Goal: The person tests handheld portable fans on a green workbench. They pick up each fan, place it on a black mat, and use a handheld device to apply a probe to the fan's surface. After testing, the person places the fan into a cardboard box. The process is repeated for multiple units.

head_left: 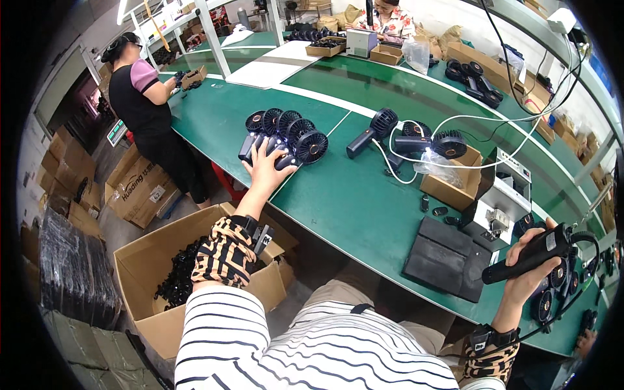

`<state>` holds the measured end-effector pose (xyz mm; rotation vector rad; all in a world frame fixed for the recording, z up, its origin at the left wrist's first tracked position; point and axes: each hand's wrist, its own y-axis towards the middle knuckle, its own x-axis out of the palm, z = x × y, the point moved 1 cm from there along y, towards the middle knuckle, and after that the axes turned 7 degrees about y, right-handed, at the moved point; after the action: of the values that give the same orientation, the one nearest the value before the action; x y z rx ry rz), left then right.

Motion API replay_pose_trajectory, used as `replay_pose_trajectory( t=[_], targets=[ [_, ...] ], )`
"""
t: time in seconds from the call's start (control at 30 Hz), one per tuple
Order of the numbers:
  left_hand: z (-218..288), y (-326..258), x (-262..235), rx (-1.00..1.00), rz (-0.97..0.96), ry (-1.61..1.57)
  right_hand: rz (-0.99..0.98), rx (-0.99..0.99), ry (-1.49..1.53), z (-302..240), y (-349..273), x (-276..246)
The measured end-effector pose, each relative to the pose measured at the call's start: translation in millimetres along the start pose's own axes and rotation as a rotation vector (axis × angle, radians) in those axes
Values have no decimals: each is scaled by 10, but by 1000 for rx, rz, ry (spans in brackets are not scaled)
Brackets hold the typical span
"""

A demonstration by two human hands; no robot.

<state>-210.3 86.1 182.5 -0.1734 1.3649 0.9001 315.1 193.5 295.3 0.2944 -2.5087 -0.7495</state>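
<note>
My left hand (265, 168) lies over the handles of a row of black handheld fans (311, 147) on the green table, its fingers curled onto them. Several round fan heads stand side by side beyond my fingers, and a small light glows among them. In my right hand (520, 263) is a black electric screwdriver (530, 252), held nearly level above the table's right part, with a cable at its far end. Beside it lies a black foam pad (448, 258). More handheld fans (383, 121) lie mid-table among white cables.
An open carton (149, 312) of small black parts stands on the floor below my left arm. A metal-fronted machine (497, 208) and a small cardboard box (455, 185) stand on the table. One person (140, 97) stands at the left; another (390, 23) sits across the table.
</note>
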Motion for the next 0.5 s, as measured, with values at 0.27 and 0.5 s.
replay_pose_trajectory(
  t=[0.27, 0.5],
  targets=[
    [-651, 742, 371, 49, -31, -178, -1, -20, -45, 32, -10, -87],
    [-1306, 1485, 687, 116, -16, -16, 35, -11, -150, -115, 177, -221]
  ],
)
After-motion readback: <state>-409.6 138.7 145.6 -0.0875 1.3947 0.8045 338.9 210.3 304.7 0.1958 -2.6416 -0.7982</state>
